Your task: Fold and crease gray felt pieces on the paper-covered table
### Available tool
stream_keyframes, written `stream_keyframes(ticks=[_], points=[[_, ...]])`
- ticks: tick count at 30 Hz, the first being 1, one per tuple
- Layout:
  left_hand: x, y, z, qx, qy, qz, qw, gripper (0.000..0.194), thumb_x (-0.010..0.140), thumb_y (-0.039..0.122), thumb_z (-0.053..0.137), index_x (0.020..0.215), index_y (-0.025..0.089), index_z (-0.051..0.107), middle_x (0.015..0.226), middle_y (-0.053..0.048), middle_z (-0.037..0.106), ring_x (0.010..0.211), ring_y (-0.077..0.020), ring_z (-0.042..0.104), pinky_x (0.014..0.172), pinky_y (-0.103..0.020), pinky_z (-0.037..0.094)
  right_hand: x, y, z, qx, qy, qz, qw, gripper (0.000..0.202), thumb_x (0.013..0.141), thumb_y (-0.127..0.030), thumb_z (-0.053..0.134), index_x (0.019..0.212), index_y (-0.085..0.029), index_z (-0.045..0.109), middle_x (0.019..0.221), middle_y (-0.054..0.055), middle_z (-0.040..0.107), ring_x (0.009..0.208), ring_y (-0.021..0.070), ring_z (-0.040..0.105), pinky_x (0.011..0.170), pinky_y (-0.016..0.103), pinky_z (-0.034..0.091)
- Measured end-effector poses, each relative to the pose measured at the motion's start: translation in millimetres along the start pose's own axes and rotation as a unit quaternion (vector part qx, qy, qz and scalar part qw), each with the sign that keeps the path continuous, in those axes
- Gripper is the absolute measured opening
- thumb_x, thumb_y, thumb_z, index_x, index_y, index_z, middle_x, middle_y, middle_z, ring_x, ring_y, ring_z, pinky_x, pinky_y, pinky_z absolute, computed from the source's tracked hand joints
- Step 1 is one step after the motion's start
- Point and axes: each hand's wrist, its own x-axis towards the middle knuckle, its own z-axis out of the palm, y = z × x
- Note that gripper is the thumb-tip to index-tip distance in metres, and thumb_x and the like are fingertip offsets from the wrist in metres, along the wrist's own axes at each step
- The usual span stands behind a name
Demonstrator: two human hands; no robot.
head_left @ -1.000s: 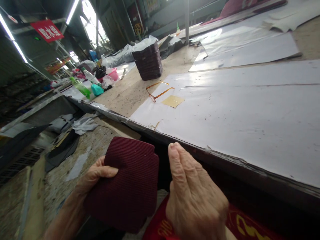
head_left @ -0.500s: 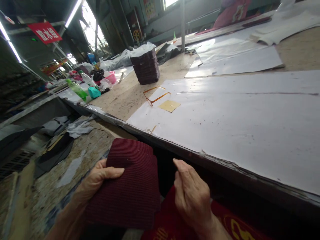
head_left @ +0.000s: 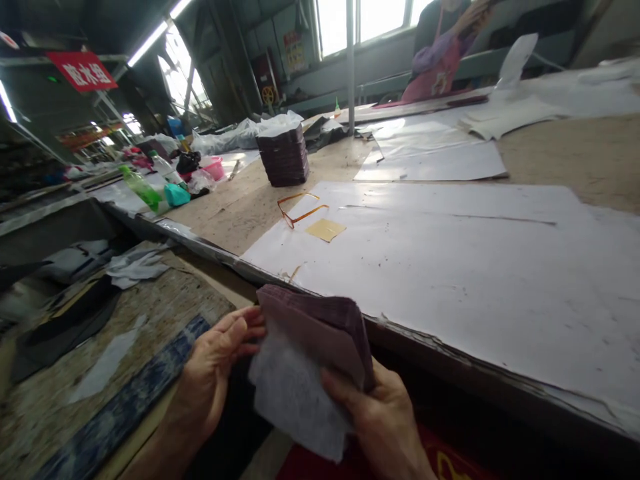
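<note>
My right hand grips a stack of maroon fabric pieces by its right side, thumb on the near face and fingers behind. A whitish sheet hangs at the lower front of this stack. At the stack's left edge is my left hand, its fingers apart and their tips beside or lightly against the edge. The stack is tilted in front of the table edge. On the white-covered table beyond lie orange-framed glasses and a yellow square.
A tall pile of dark pieces stands farther back near a metal pole. Green bottle and teal bag lie at left. Scraps cover a lower surface. Across the table is a person in a pink apron.
The stack has passed from my left hand to my right and turned, showing its edges and a whitish sheet. My left hand has opened. The camera view has shifted.
</note>
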Motion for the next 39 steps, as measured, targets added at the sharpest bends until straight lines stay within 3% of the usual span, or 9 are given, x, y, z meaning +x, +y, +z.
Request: stream_keyframes(ticks=[3, 6, 10, 20, 28, 32, 34, 36, 39], points=[[10, -8, -5.6, 0.006, -0.021, -0.023, 1.000, 0.045, 0.062, 0.030, 0.074, 0.102, 0.015, 0.060, 0.094, -0.007, 0.067, 0.081, -0.0204, 0.063, 0.065, -0.024, 0.050, 3, -9, -3, 0.189, -0.006, 0.203, 0.961, 0.035, 0.055, -0.028, 0.077, 0.085, -0.013, 0.067, 0.074, 0.005, 0.070, 0.060, 0.0184, 0.062, 0.055, 0.026, 0.051], [15, -18, -4.0, -0.027, -0.072, -0.165, 0.983, 0.042, 0.059, 0.029, 0.075, 0.095, 0.011, 0.061, 0.080, -0.010, 0.068, 0.069, -0.0228, 0.064, 0.062, -0.032, 0.051, 3, -7, -4, 0.237, 0.000, 0.232, 0.943, 0.040, 0.049, -0.024, 0.080, 0.085, -0.010, 0.067, 0.080, 0.009, 0.070, 0.061, 0.0177, 0.062, 0.059, 0.027, 0.050], [16, -27, 4.4, 0.020, -0.023, -0.191, 0.981, 0.034, 0.054, 0.025, 0.079, 0.080, 0.010, 0.061, 0.067, -0.008, 0.067, 0.057, -0.0200, 0.062, 0.056, -0.032, 0.052, 1, -8, -14, 0.204, -0.038, 0.228, 0.951, 0.041, 0.053, -0.029, 0.079, 0.087, -0.010, 0.067, 0.085, 0.011, 0.069, 0.069, 0.0217, 0.063, 0.065, 0.032, 0.050], [4, -47, 13.7, 0.048, -0.126, -0.062, 0.989, 0.027, 0.059, 0.026, 0.078, 0.083, 0.017, 0.069, 0.076, -0.003, 0.071, 0.065, -0.0168, 0.063, 0.060, -0.024, 0.052, -2, -29, -35, 0.034, 0.044, 0.100, 0.993, 0.034, 0.065, -0.038, 0.071, 0.090, -0.017, 0.064, 0.076, 0.005, 0.069, 0.065, 0.0220, 0.063, 0.057, 0.030, 0.051], [9, -47, 25.5, -0.095, -0.162, -0.051, 0.981, 0.028, 0.055, 0.029, 0.079, 0.080, 0.020, 0.072, 0.080, -0.003, 0.072, 0.073, -0.0181, 0.065, 0.068, -0.024, 0.053, -8, -17, -45, -0.222, 0.102, -0.283, 0.927, 0.036, 0.070, -0.011, 0.063, 0.101, -0.029, 0.067, 0.100, 0.000, 0.068, 0.088, 0.0204, 0.064, 0.080, 0.027, 0.050], [13, -52, 28.8, 0.000, -0.158, -0.026, 0.987, 0.018, 0.064, 0.028, 0.074, 0.079, 0.019, 0.071, 0.072, -0.002, 0.071, 0.061, -0.0160, 0.064, 0.057, -0.023, 0.052, -5, -32, -50, -0.070, 0.034, -0.020, 0.997, 0.029, 0.071, -0.027, 0.067, 0.099, -0.020, 0.066, 0.090, 0.006, 0.070, 0.079, 0.0246, 0.065, 0.069, 0.032, 0.053], [14, -53, 29.4, 0.063, -0.155, 0.024, 0.986, 0.016, 0.065, 0.025, 0.073, 0.081, 0.020, 0.072, 0.075, -0.001, 0.071, 0.065, -0.0159, 0.064, 0.059, -0.022, 0.052, -4, -38, -52, 0.042, -0.022, 0.107, 0.993, 0.036, 0.070, -0.034, 0.068, 0.101, -0.016, 0.063, 0.088, 0.008, 0.069, 0.075, 0.0258, 0.065, 0.064, 0.034, 0.053], [13, -52, 30.1, 0.116, -0.158, 0.093, 0.976, 0.020, 0.064, 0.020, 0.074, 0.084, 0.020, 0.072, 0.082, -0.001, 0.071, 0.075, -0.0173, 0.064, 0.068, -0.021, 0.051, -6, -40, -51, 0.072, -0.026, 0.134, 0.988, 0.036, 0.067, -0.034, 0.070, 0.097, -0.015, 0.063, 0.084, 0.008, 0.069, 0.070, 0.0241, 0.065, 0.061, 0.033, 0.052], [9, -47, 33.2, 0.110, -0.167, 0.112, 0.973, 0.025, 0.060, 0.016, 0.075, 0.085, 0.020, 0.072, 0.083, -0.002, 0.071, 0.081, -0.0196, 0.064, 0.074, -0.024, 0.051, -8, -36, -48, -0.057, 0.061, 0.007, 0.996, 0.021, 0.067, -0.027, 0.070, 0.086, -0.018, 0.067, 0.073, 0.002, 0.069, 0.063, 0.0191, 0.064, 0.056, 0.026, 0.050]])
